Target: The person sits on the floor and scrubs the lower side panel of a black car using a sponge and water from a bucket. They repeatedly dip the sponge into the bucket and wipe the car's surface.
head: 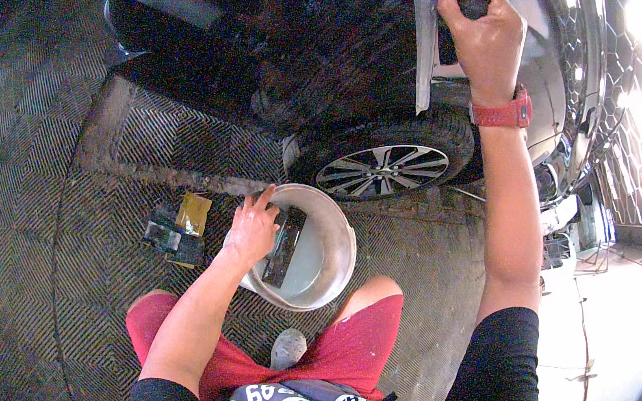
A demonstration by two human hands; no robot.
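My right hand point(488, 42) is raised to the side of a dark car point(211, 19), with thumb and fingers around a black block point(471, 1) beside a strip of masking tape point(421, 48). The block's face is hidden. Lower down, my left hand point(252, 228) lies over the left rim of a round pale bucket point(343, 259), fingers spread towards its inside. Its thumb is hidden, so a firm grip cannot be made out. Cloudy water point(302, 265) sits in the bucket, crossed by a dark strip that may be an object or a reflection.
A wheel point(384, 169) stands just beyond the bucket. Left of it, several small dark pieces and a yellowish sheet point(193, 214) lie on the ribbed floor mat point(102, 268). My knees flank the bucket's near side. A hose or cable point(584, 385) runs along the bright floor at right.
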